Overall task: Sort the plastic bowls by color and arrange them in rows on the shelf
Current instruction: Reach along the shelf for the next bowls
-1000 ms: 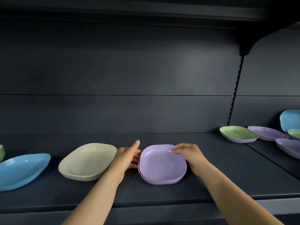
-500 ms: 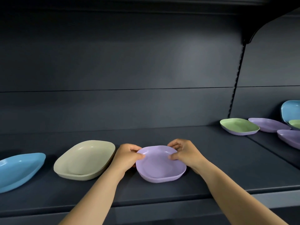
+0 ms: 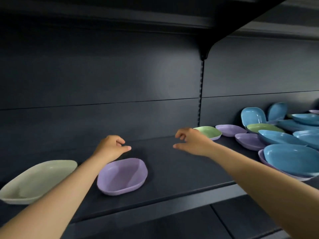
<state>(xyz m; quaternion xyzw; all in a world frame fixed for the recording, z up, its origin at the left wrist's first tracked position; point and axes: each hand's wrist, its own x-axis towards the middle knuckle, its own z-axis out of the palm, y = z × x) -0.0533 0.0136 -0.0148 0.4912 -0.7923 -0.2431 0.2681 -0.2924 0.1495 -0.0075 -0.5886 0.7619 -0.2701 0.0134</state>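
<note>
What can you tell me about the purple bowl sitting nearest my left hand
The purple bowl is a shallow, rounded-square dish of matte lilac plastic. It sits upright and empty on the dark shelf, near the front edge, just right of the beige bowl. Neither hand touches it; the left hand hovers above its rear rim.

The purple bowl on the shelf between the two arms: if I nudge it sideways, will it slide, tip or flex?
The purple bowl probably slides rather than tips: it sits low and wide on the flat shelf. It looks like thin, smooth plastic, so likely light and a bit slippery. Its upturned rim suggests it keeps its shape when pushed.
</note>
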